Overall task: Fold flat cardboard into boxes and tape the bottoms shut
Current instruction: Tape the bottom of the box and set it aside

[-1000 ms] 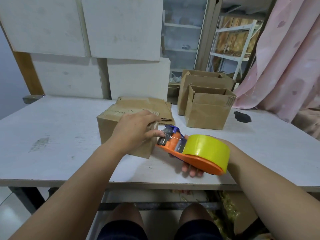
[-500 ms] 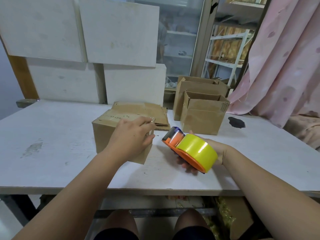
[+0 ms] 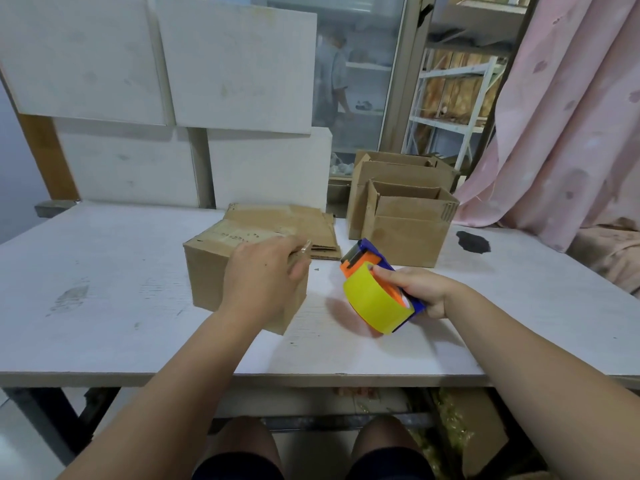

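Observation:
A small closed cardboard box (image 3: pixel 211 268) stands on the white table (image 3: pixel 104 299) in front of me. My left hand (image 3: pixel 263 278) rests over its near right corner, fingers curled down onto the top edge. My right hand (image 3: pixel 419 289) grips an orange and blue tape dispenser (image 3: pixel 363 261) carrying a yellow tape roll (image 3: pixel 374 303), held just above the table to the right of the box and apart from it. A stack of flat cardboard (image 3: pixel 294 223) lies behind the box.
Two folded open-topped boxes (image 3: pixel 408 233) stand at the back right of the table, next to a dark stain (image 3: pixel 472 241). White panels (image 3: pixel 235 64) lean behind the table. A pink curtain (image 3: pixel 571 116) hangs on the right. A person stands behind the glass (image 3: pixel 332 74).
My right hand has pulled the tape dispenser away from the box's right side and turned it more upright. My left hand stays on the box corner.

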Demonstrator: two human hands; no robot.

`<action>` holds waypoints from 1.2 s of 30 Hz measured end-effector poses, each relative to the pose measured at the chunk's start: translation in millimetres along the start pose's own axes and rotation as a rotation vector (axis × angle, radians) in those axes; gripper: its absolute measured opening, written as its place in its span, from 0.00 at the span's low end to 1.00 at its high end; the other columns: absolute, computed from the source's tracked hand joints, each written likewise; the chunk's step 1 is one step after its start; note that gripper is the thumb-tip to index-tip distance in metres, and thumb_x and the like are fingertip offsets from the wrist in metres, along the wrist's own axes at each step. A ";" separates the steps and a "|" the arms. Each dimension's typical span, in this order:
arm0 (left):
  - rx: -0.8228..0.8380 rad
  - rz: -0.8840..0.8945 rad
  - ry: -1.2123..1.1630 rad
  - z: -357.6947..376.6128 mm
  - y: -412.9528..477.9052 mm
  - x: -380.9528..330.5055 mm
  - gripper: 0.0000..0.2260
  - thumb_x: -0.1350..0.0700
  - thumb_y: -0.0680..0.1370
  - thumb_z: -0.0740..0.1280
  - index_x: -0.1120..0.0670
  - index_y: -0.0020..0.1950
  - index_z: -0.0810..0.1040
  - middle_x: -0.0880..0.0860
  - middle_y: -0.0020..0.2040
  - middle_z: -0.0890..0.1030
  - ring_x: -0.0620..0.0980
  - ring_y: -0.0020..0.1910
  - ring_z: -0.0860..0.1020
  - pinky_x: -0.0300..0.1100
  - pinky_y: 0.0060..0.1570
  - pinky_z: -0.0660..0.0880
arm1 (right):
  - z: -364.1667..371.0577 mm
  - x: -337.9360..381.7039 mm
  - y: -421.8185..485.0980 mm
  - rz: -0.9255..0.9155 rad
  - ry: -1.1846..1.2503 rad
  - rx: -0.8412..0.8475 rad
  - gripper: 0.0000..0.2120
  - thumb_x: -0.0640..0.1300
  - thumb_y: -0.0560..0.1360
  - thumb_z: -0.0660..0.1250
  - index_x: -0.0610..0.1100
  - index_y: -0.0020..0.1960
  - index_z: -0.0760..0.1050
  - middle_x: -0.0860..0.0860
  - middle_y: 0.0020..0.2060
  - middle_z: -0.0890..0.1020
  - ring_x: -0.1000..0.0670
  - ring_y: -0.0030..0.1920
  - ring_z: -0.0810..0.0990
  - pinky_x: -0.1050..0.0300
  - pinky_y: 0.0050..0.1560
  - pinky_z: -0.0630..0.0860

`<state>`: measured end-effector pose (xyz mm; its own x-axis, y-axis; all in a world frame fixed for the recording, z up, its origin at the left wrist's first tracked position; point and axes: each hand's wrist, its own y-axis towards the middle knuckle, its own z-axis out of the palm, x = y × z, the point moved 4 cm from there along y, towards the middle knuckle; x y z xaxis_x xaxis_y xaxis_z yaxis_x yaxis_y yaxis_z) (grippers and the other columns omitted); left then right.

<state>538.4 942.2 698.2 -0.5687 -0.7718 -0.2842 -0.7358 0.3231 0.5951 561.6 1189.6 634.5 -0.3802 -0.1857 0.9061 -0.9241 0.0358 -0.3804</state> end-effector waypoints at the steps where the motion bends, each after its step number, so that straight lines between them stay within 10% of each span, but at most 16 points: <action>1: -0.018 0.000 -0.019 -1.2 -2.2 -0.7 0.14 0.49 0.80 0.61 0.45 0.65 0.75 0.45 0.56 0.81 0.50 0.54 0.76 0.39 0.47 0.61 | 0.3 -0.8 -1.0 -0.008 0.018 -0.008 0.33 0.60 0.65 0.70 0.42 0.64 0.73 0.42 0.52 0.84 0.44 0.46 0.84 0.52 0.42 0.80; 7: 0.046 0.112 -0.297 -13.6 -16.6 -1.7 0.11 0.55 0.75 0.69 0.44 0.55 0.82 0.39 0.50 0.82 0.39 0.51 0.78 0.38 0.50 0.74 | 14.8 -2.2 -11.8 -0.015 0.128 0.001 0.24 0.57 0.70 0.67 0.41 0.58 0.75 0.45 0.41 0.85 0.48 0.37 0.85 0.57 0.33 0.79; 11: 0.226 0.196 -0.430 -16.9 -16.9 1.2 0.13 0.58 0.77 0.68 0.44 0.59 0.80 0.36 0.56 0.75 0.30 0.58 0.68 0.24 0.64 0.57 | 25.1 -1.8 -15.2 -0.070 0.212 0.014 0.24 0.55 0.68 0.67 0.41 0.57 0.76 0.44 0.43 0.85 0.47 0.39 0.85 0.55 0.35 0.81; 19: 0.157 0.242 -0.192 -10.2 -13.6 15.0 0.18 0.63 0.79 0.61 0.45 0.64 0.76 0.43 0.62 0.78 0.43 0.64 0.71 0.40 0.65 0.48 | 19.7 6.1 -26.3 -0.223 0.381 -0.053 0.21 0.51 0.67 0.69 0.42 0.57 0.77 0.44 0.46 0.85 0.45 0.43 0.84 0.50 0.44 0.82; 25: -0.064 0.331 -0.144 -9.2 -20.5 -16.6 0.16 0.51 0.74 0.58 0.53 0.55 0.81 0.49 0.53 0.82 0.50 0.52 0.77 0.47 0.54 0.72 | 23.4 12.4 -37.6 -0.381 0.369 -0.093 0.20 0.43 0.67 0.74 0.44 0.58 0.75 0.45 0.44 0.83 0.46 0.43 0.82 0.51 0.45 0.80; 31: -0.002 -0.041 -0.446 -4.8 -22.3 -71.6 0.16 0.46 0.78 0.63 0.55 0.61 0.77 0.50 0.53 0.80 0.48 0.53 0.77 0.38 0.50 0.71 | 22.6 29.0 -54.1 -0.586 0.222 -0.287 0.20 0.39 0.67 0.75 0.51 0.56 0.76 0.56 0.38 0.83 0.55 0.37 0.80 0.61 0.38 0.76; 36: 0.071 -0.122 -0.007 10.0 -6.7 -59.1 0.19 0.40 0.80 0.54 0.53 0.53 0.76 0.52 0.52 0.78 0.54 0.53 0.75 0.46 0.46 0.67 | 20.7 34.2 -60.2 -0.641 0.174 -0.383 0.34 0.46 0.62 0.77 0.50 0.67 0.72 0.51 0.54 0.82 0.52 0.52 0.82 0.57 0.48 0.78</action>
<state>573.3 991.2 703.4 -0.4762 -0.8038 -0.3564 -0.8236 0.2657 0.5011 605.0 1160.8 684.6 0.2633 -0.1285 0.9561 -0.9027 0.3169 0.2911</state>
